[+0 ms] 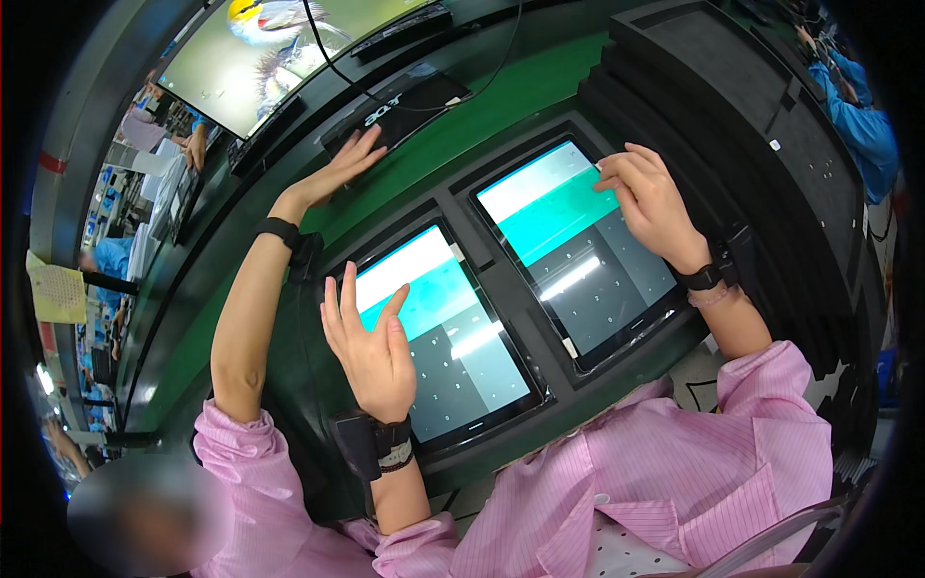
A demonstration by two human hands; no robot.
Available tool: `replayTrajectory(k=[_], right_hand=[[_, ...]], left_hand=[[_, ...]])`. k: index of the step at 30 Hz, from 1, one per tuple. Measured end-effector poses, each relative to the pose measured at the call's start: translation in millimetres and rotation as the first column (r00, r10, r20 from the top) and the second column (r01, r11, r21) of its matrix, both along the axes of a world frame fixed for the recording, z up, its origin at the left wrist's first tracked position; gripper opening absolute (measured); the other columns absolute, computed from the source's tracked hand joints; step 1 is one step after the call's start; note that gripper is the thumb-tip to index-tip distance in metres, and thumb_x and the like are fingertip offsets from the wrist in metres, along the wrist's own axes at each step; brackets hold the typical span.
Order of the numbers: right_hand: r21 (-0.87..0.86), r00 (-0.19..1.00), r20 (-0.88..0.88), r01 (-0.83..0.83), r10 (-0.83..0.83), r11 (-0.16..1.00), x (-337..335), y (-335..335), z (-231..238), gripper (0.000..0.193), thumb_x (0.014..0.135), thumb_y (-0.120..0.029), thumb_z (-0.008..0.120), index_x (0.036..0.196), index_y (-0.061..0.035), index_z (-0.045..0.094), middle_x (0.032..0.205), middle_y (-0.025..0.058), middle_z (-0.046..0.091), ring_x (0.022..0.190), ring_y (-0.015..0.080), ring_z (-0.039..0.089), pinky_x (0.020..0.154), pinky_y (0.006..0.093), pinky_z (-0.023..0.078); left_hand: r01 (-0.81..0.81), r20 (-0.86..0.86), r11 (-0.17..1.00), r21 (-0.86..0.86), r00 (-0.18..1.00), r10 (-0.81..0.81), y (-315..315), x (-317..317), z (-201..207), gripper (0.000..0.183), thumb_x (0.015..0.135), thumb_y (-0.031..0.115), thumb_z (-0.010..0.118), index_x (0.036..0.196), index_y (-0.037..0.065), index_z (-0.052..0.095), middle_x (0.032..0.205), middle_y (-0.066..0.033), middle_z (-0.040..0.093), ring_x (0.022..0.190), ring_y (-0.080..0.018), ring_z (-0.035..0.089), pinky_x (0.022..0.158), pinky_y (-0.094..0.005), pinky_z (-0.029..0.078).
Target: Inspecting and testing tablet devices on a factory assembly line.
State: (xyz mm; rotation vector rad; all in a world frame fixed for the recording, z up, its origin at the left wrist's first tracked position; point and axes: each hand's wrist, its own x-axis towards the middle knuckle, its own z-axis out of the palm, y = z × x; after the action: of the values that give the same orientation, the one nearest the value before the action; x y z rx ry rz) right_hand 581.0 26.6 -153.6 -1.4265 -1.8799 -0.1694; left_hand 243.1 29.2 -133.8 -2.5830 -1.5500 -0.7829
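Two hands at two tablets: a worker in a pink striped shirt leans over a green bench, the left hand (371,356) above the left tablet (458,337), the right hand (650,202) at the upper right edge of the right tablet (578,255). Each screen, a calculator-style keypad below a teal band, lies just beside the other, the long axes nearly parallel and slanting from upper left to lower right. The left tablet reaches out beneath and to the right of the left hand, which is the nearer to it; the right tablet spreads left and downward from the right hand, its own closest neighbour. The left hand is unclenched, fingers fanned, grasping nothing; the right is loosely curled, with nothing seen in its grip (whether either hand's fingertips touch glass cannot be told).

Both tablets sit face up in separate recesses of a black two-bay tray (508,294), a divider between them. At right rises a stack of black trays (809,154), with a small white piece on top. A co-worker's forearm (255,308) extends along the left, near a monitor (222,87) showing a bird.
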Motion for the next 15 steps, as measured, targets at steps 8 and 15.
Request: replayTrajectory(k=[8,15], right_hand=[[-0.018,0.993,-0.023,-0.116,0.115,0.993,-7.4,2.0,1.3,0.009,0.081,-0.001,0.046,0.084,-0.0004,0.055,0.082,0.0094,0.061,0.087,0.0268,0.057,0.097,0.0417,0.035],[-0.120,0.971,0.042,-0.228,0.235,0.966,-12.8,-0.2,-0.2,0.013,0.081,-0.002,0.046,0.086,-0.0009,0.057,0.091,0.0096,0.059,0.094,0.0263,0.054,0.097,0.0419,0.035]], left_hand=[[0.010,-0.013,0.999,-0.039,1.000,-0.010,-5.7,-5.0,3.6,0.033,0.088,0.016,0.038,0.100,0.011,0.068,0.140,-0.0143,0.030,0.130,-0.0362,0.020,0.106,-0.0498,0.015],[0.031,-0.169,0.993,-0.112,0.984,-0.050,-6.5,-7.6,0.7,0.031,0.085,0.015,0.043,0.105,0.015,0.067,0.142,-0.0145,0.027,0.132,-0.0371,0.017,0.106,-0.0508,0.014]])
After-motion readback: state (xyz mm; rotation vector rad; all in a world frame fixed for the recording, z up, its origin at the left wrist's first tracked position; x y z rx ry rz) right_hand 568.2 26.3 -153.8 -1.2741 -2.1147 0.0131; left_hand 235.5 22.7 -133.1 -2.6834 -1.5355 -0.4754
